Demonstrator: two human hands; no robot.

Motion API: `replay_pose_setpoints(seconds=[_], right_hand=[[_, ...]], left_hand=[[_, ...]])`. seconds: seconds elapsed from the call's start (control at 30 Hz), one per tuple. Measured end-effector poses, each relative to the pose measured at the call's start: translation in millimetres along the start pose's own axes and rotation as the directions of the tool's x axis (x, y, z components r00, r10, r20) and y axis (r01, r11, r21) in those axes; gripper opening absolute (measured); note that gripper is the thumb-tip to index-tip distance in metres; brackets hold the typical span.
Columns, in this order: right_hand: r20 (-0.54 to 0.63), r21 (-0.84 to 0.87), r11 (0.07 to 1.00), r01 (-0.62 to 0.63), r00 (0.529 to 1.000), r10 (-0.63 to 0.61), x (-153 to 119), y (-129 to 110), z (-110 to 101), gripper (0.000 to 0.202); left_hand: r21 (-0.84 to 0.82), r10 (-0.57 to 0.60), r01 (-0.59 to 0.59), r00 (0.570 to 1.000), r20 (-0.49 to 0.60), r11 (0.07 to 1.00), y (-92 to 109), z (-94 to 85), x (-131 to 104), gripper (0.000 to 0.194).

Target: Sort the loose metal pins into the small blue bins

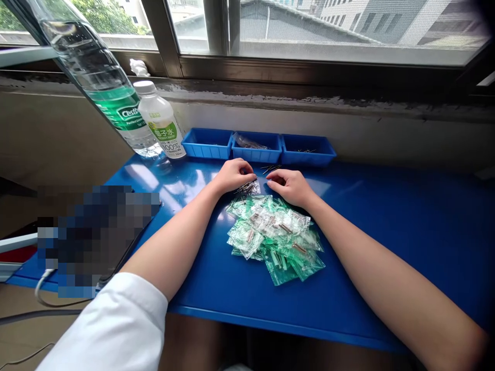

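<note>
My left hand is closed, fingertips together, over a small clear bag with thin metal pieces beside it; whatever it pinches is too small to make out. To its right, my right hand has thumb and fingers curled close together, and what they hold, if anything, cannot be made out. Several thin pins lie on the blue table between and behind the hands. In front of both hands rests a pile of clear and green bags with small metal parts inside.
Three blue bins line the back near the wall, the middle one holding a clear bag. A large water bottle and a smaller white bottle stand at the back left. A blurred dark object and a cable lie left.
</note>
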State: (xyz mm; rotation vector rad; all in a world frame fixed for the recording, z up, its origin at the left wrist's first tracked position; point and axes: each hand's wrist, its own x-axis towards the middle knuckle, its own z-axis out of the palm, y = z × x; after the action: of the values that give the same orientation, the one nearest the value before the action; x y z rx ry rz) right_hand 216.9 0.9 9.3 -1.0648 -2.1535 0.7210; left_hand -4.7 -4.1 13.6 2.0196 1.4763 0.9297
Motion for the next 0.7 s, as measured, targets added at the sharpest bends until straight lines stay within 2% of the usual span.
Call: replay_pose_setpoints(seconds=[0.1, 0.33, 0.4, 0.57, 0.7], right_hand=[[-0.007, -0.013, 1.0, 0.001, 1.0, -0.001, -0.2, -1.4, -0.1, 0.021], [-0.009, -0.042, 0.999, 0.003, 1.0, -0.004, -0.3, -0.6, 0.7, 0.022], [-0.009, -0.055, 0.998, 0.002, 1.0, -0.003, -0.3, -0.2, 1.2, 0.023], [-0.022, -0.073, 0.997, 0.003, 1.0, -0.005, -0.8, -2.5, 1.4, 0.028], [-0.016, -0.07, 0.997, 0.017, 1.0, -0.018, -1.4, -5.8, 0.4, 0.032]], left_hand=[[0.124, 0.083, -0.091, 0.994, 0.069, 0.988, 2.7, 4.5, 2.2, 0.024], [0.239, 0.098, -0.118, 0.991, 0.094, 0.964, -0.5, 11.4, 7.7, 0.015], [0.235, 0.124, -0.141, 0.989, 0.084, 0.962, -1.0, 12.2, 6.8, 0.015], [0.157, 0.251, -0.241, 0.967, -0.042, 0.958, 3.3, 13.9, 1.6, 0.011], [0.033, 0.297, -0.295, 0.954, -0.036, 0.955, 8.4, 16.6, -1.1, 0.01]])
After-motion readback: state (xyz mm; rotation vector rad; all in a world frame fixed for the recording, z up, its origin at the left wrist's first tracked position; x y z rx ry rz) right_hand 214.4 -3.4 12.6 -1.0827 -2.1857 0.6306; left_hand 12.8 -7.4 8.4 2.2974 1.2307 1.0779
